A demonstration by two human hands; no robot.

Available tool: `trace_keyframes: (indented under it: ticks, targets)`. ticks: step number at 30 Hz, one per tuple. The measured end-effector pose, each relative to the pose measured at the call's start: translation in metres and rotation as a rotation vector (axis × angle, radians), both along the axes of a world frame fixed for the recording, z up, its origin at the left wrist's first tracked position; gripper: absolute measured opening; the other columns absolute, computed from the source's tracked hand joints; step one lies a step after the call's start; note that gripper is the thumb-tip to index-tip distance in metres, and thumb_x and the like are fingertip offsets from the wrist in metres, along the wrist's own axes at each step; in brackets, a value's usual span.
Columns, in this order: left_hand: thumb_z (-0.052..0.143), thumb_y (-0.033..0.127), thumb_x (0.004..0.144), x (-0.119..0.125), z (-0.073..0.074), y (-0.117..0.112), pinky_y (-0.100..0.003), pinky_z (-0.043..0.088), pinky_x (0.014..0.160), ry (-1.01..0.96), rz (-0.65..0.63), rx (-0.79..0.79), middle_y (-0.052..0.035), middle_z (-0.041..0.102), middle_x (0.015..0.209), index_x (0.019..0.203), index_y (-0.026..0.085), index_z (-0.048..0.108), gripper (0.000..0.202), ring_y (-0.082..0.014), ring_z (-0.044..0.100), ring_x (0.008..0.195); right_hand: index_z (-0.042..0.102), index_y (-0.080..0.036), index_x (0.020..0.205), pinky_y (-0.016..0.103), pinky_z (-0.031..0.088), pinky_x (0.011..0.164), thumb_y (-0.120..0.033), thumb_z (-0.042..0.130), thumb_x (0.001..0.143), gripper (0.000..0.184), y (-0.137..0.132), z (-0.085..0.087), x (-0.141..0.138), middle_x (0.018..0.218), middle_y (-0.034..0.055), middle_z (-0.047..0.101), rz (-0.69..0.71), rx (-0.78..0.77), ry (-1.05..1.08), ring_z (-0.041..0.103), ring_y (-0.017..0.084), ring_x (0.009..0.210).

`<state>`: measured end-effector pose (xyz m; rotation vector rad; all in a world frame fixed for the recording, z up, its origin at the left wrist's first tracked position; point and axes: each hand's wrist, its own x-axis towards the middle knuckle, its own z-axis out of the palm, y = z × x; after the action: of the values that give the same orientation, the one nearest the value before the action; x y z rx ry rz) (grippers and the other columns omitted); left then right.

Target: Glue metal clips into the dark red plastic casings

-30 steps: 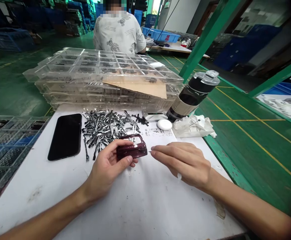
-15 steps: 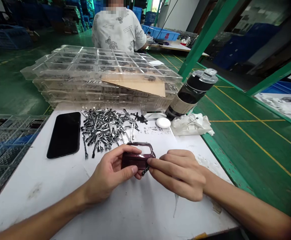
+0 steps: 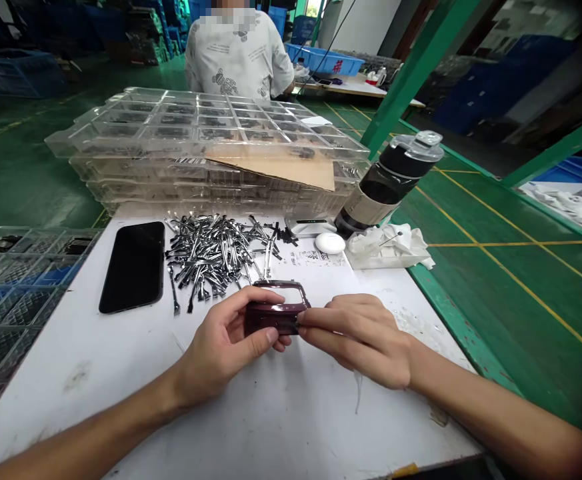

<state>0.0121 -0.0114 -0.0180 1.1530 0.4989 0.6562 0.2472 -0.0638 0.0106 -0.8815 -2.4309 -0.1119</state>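
Smudged tabletop [image 3: 295, 420], fingers [image 3: 255, 295] around glossy maroon shell [image 3: 275, 321]

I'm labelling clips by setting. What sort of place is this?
Probably a factory or workshop: clear compartment trays stand stacked beyond a pile of small shiny parts on the table, and yellow lines mark the green floor.

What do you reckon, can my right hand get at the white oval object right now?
Probably yes: the white oval object lies just beyond your right hand, with nothing visible standing between, though that hand is busy at the maroon part.
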Motion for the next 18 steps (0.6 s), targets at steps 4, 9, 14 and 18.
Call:
trace_keyframes:
  ticks: [4,9,14,18]
  targets:
    - [0.067,0.021,0.095,0.000,-0.001,-0.002,-0.030,0.060,0.089,0.033,0.019,0.013,-0.0039,0.073,0.102,0.120,0.021,0.062,0.025,-0.0163,0.072,0.091,0.064,-0.014,0.112,0.028,0.054,0.064,-0.007,0.051,0.099,0.019,0.006,-0.009,-0.003,0.104,0.0118,0.074,0.018,0.037,0.133,0.068,0.015,0.080]
    - [0.069,0.026,0.094,0.001,-0.006,-0.005,-0.029,0.060,0.092,0.118,0.109,0.085,-0.0036,0.072,0.111,0.121,0.025,0.064,0.028,-0.0184,0.073,0.097,0.059,-0.017,0.124,0.022,0.048,0.056,0.008,0.043,0.082,0.052,0.008,-0.016,-0.010,0.103,0.0073,0.065,-0.037,-0.132,0.186,0.062,0.010,0.071]
    - [0.069,0.027,0.094,0.001,-0.007,-0.005,-0.031,0.061,0.093,0.154,0.184,0.122,-0.0035,0.072,0.113,0.121,0.025,0.064,0.027,-0.0198,0.073,0.099,0.049,-0.017,0.142,0.025,0.051,0.059,0.007,0.039,0.074,0.073,0.007,-0.015,-0.009,0.110,0.0103,0.056,-0.119,-0.236,0.168,0.060,0.014,0.076]
    - [0.069,0.025,0.094,0.000,-0.006,-0.004,-0.029,0.061,0.093,0.144,0.199,0.117,-0.0031,0.072,0.114,0.123,0.025,0.062,0.029,-0.0180,0.074,0.100,0.058,-0.018,0.128,0.026,0.049,0.059,0.007,0.042,0.080,0.056,0.008,-0.013,-0.009,0.106,0.0094,0.058,-0.111,-0.231,0.247,0.059,0.014,0.076]
